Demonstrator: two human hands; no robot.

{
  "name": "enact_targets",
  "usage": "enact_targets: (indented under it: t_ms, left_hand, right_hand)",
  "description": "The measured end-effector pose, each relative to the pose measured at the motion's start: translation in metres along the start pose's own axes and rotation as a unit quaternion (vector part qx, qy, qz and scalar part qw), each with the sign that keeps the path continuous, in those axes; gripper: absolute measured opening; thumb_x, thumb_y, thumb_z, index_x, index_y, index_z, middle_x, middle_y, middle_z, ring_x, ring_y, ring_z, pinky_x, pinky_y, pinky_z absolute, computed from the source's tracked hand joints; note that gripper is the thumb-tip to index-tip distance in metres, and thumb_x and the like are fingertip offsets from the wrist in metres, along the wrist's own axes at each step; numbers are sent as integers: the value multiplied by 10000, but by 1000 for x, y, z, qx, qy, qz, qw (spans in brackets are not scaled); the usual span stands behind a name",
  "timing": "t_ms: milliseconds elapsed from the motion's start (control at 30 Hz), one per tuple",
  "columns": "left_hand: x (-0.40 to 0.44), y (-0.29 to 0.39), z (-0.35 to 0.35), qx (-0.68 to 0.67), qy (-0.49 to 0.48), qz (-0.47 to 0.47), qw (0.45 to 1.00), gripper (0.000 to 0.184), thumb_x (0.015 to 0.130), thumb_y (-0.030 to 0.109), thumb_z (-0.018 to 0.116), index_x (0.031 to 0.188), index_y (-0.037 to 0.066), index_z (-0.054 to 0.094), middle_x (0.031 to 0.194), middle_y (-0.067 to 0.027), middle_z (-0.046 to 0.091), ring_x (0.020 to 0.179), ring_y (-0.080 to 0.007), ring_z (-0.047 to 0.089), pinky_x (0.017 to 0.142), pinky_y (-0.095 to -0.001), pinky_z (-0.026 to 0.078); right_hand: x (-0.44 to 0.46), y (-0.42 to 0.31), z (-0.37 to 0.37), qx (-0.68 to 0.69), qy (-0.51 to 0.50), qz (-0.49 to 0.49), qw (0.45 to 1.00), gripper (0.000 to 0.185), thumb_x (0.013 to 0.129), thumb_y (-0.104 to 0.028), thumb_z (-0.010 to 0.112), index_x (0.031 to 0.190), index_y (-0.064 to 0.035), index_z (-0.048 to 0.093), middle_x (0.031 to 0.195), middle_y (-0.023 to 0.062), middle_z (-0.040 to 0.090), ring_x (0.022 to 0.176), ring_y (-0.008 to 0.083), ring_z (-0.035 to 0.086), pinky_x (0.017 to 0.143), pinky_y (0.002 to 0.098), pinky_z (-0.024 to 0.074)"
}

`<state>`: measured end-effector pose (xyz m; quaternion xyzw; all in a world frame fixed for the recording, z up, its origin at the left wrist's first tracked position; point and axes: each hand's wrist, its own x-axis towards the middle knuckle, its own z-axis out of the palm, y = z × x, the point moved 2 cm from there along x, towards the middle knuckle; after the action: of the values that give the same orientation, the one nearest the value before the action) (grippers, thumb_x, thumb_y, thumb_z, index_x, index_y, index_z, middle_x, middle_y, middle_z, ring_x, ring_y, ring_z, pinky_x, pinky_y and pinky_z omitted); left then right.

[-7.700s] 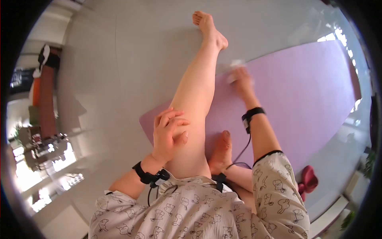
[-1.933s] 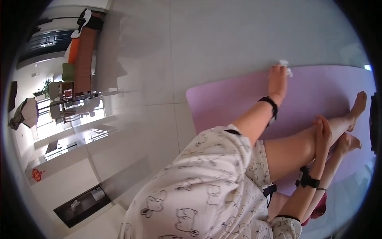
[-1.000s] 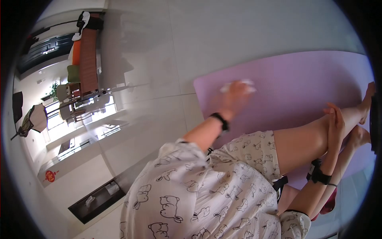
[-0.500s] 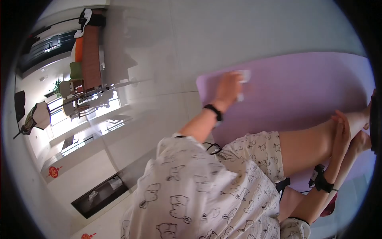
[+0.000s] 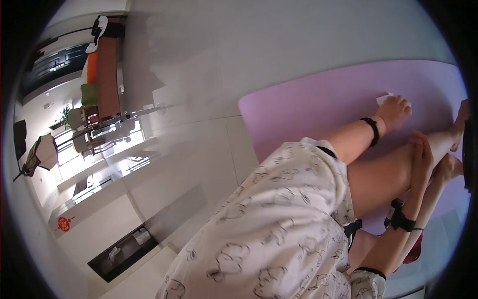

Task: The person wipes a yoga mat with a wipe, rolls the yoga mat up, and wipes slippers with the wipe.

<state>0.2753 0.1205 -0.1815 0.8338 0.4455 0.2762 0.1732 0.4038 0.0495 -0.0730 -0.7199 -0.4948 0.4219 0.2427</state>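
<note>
My left hand point(image 5: 395, 113), a dark band on its wrist, is low over the purple mat point(image 5: 313, 112). Its fingers are curled over a white tissue point(image 5: 384, 98) that sticks out at the hand's far side; whether the tissue touches the mat I cannot tell. My right hand point(image 5: 422, 158) lies along my bent leg point(image 5: 386, 182) below the knee, fingers stretched out, holding nothing. A black watch point(image 5: 402, 220) is on that wrist. My bare feet show at the right edge.
Smooth grey floor point(image 5: 184, 65) surrounds the mat. Off to the left are a brown table point(image 5: 107, 79), chairs point(image 5: 79, 142) and bright windows. A dark recessed shelf point(image 5: 122, 253) holds small white items. Something dark red point(image 5: 413, 251) sits beside my right arm.
My left hand has travelled rightward across the mat with the tissue, from near the mat's end to beside my lower leg. My upper body leans further over. My right hand stays on the leg.
</note>
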Motion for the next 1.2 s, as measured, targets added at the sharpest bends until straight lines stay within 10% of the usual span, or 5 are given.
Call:
enact_targets:
  t_ms: [567, 633, 833, 1000, 1200]
  left_hand:
    - [-209, -58, -156, 39, -63, -380, 922, 65, 696, 65, 534, 753, 69, 564, 844, -136, 557, 808, -294, 535, 717, -406, 435]
    - [-155, -15, -93, 81, -287, -168, 940, 93, 738, 106, 516, 800, 74, 578, 821, -95, 563, 782, -231, 556, 669, -349, 458]
    - [-84, 11, -57, 30, -130, 120, 984, 136, 784, 152, 473, 847, 75, 565, 845, -81, 556, 831, -218, 543, 691, -339, 462]
    - [-223, -79, -177, 254, -279, -27, 926, 114, 767, 103, 505, 836, 67, 589, 877, -77, 571, 862, -236, 546, 721, -380, 463]
    - [-293, -89, -190, 277, -10, -326, 904, 34, 744, 84, 520, 752, 78, 488, 850, -106, 528, 836, -305, 480, 713, -414, 420]
  right_hand:
    - [12, -17, 10, -87, -54, -55, 993, 246, 933, -204, 431, 1056, -60, 588, 847, 56, 594, 858, 124, 550, 805, 235, 395]
    - [7, -17, 5, -90, -29, -70, 993, 240, 934, -194, 434, 1068, -65, 585, 863, 54, 593, 868, 123, 552, 797, 233, 403]
    - [-6, -3, 3, 41, 20, -77, 996, 228, 932, -137, 431, 1072, -31, 575, 852, 56, 600, 875, 114, 564, 783, 230, 425]
    - [1, -3, -1, 9, 18, -85, 996, 235, 934, -142, 423, 1071, -21, 572, 840, 57, 604, 875, 122, 566, 802, 239, 419]
    - [10, -11, 7, -101, -11, -68, 993, 255, 939, -191, 415, 1071, -47, 578, 865, 66, 613, 888, 141, 563, 828, 251, 399]
